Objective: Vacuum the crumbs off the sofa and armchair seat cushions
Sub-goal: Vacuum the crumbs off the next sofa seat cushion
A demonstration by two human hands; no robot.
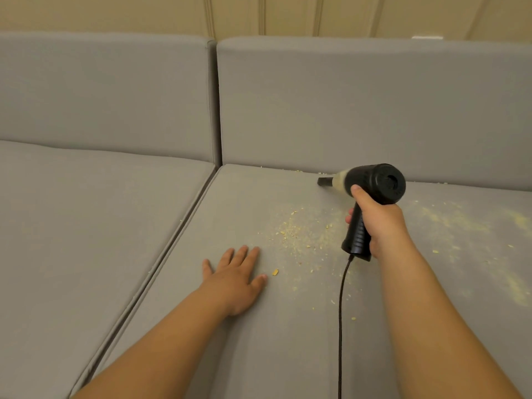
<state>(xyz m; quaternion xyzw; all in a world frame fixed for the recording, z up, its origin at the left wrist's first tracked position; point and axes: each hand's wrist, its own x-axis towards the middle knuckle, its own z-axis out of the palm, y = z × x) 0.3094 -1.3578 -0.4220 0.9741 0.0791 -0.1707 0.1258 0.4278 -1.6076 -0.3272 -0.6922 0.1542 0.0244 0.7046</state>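
Observation:
My right hand (380, 226) grips the handle of a small black handheld vacuum (374, 185). Its narrow nozzle (325, 180) points left and touches the back of the grey seat cushion (230, 326), close to the crease under the back cushion. Yellow crumbs (299, 234) lie scattered across the middle of this cushion, between my two hands. A finer yellow dusting (449, 223) spreads over the cushion's right part. My left hand (236, 277) rests flat on the cushion, fingers straight and spread, just left of the crumbs.
The vacuum's dark cord (341, 326) hangs from the handle and runs down over the cushion to the bottom edge. A second grey seat cushion (86, 240) lies to the left across a seam. Grey back cushions (359, 105) stand behind, with a beige wall above.

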